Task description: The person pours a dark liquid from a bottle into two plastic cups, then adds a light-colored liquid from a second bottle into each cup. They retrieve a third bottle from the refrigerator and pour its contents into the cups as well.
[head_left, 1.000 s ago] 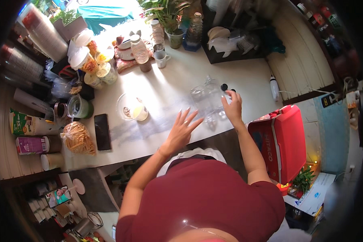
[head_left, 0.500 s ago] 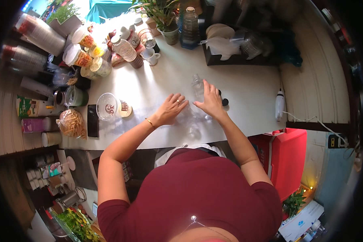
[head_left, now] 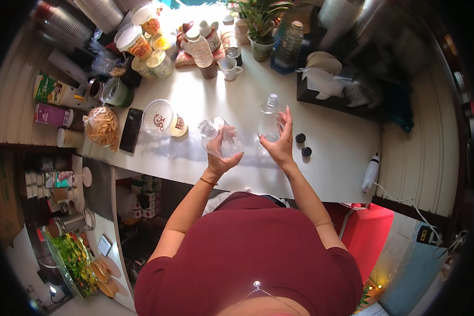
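Note:
My left hand is wrapped round a clear plastic bottle, tilted with its uncapped neck toward the far left. A second clear bottle, also without a cap, stands on the white counter. My right hand curves round the side of that one, thumb and fingers on either side of it. Two black caps lie just right of my right hand. To the left of my left hand are a large clear plastic cup with a printed mark and a smaller cup with pale contents.
Left lie a dark phone and a bag of brown sticks. Farther back are a white mug, several bottles and tubs, and a potted plant. A black bin sits back right; a white corded device is at the right edge.
My left hand has taken hold of a bottle and raised it at a tilt. My right hand stays at the other bottle. The whole view has shifted and turned a little.

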The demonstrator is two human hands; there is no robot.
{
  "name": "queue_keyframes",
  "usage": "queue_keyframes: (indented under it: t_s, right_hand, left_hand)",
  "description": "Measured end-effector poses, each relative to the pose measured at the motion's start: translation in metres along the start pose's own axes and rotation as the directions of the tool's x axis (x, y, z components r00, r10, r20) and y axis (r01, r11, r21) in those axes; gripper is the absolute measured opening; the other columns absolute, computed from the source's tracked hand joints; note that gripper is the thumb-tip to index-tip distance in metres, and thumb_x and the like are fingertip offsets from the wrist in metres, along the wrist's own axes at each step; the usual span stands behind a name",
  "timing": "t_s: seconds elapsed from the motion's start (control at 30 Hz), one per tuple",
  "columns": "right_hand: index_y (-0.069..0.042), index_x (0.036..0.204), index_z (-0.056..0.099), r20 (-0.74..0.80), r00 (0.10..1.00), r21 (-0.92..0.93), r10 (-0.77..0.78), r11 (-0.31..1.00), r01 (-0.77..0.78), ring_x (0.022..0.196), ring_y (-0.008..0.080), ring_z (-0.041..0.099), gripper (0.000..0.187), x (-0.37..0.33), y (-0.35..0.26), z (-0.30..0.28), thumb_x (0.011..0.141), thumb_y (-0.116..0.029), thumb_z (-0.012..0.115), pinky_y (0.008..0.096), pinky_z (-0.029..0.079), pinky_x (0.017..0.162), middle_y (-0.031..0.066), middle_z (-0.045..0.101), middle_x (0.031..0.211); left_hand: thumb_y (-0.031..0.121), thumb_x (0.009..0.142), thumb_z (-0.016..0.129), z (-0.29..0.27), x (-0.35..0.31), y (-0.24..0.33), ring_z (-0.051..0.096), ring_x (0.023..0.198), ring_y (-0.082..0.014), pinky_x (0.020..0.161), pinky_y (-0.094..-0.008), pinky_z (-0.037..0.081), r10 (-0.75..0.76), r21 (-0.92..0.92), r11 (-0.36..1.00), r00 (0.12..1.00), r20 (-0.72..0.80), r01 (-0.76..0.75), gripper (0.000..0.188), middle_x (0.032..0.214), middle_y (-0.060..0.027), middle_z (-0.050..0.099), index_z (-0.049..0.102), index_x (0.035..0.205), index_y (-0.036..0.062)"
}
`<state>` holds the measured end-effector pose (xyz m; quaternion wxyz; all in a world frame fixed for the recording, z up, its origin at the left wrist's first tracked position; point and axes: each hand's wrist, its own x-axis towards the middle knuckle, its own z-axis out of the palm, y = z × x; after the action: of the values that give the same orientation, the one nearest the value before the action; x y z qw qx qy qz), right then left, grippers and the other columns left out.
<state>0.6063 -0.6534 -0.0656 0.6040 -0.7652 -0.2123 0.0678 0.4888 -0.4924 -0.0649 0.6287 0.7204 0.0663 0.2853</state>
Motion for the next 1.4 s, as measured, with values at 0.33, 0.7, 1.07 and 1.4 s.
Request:
queue_keyframes:
  t_s: [0.33,0.7,1.07,1.4]
  right_hand:
    - [-0.001,0.145,0.010,-0.079,0.958,-0.177,-0.276,0.949,0.259,0.130,0.0360,0.033,0.102,-0.007,0.039,0.023,0.068,-0.006,0.076,0.0431,0.035,0.106,0.0226,0.027,0.139]
    - [0.004,0.127,0.039,0.044,0.894,-0.029,-0.445,0.894,0.446,0.110,0.0344,0.046,0.087,-0.040,-0.087,-0.014,0.066,-0.040,0.082,0.0425,0.039,0.095,0.0205,0.045,0.123]
    - [0.002,0.123,0.047,0.120,0.922,0.026,-0.368,0.930,0.367,0.100,0.0260,0.057,0.083,-0.045,-0.136,0.008,0.058,-0.029,0.089,0.0362,0.049,0.086,0.0151,0.053,0.113]
    - [0.001,0.123,0.051,0.055,0.938,0.016,-0.342,0.940,0.342,0.095,0.0220,0.059,0.082,-0.053,-0.138,0.010,0.054,-0.022,0.090,0.0328,0.050,0.083,0.0126,0.055,0.112]
  left_hand:
    - [0.064,0.074,0.060,0.004,0.014,0.043,0.057,0.091,-0.0187,0.079,-0.0302,0.045,-0.245,-0.523,0.820,0.968,0.049,0.234,0.079,0.096,-0.0097,0.057,0.049,0.114,-0.0030]
    - [0.071,0.073,0.055,0.014,0.023,0.069,0.046,0.116,-0.0242,0.099,-0.0390,0.035,-0.150,-0.570,0.796,0.979,0.141,0.204,0.083,0.122,-0.0167,0.047,0.047,0.117,0.0004]
    - [0.075,0.060,0.069,0.023,0.016,0.113,0.047,0.121,-0.0285,0.102,-0.0446,0.037,-0.141,-0.647,0.728,0.973,0.184,0.228,0.097,0.126,-0.0164,0.049,0.041,0.123,0.0069]
    - [0.063,0.066,0.074,0.024,0.005,0.106,0.051,0.116,-0.0245,0.100,-0.0398,0.039,-0.133,-0.704,0.673,0.974,0.184,0.225,0.086,0.117,-0.0113,0.054,0.043,0.121,0.0051]
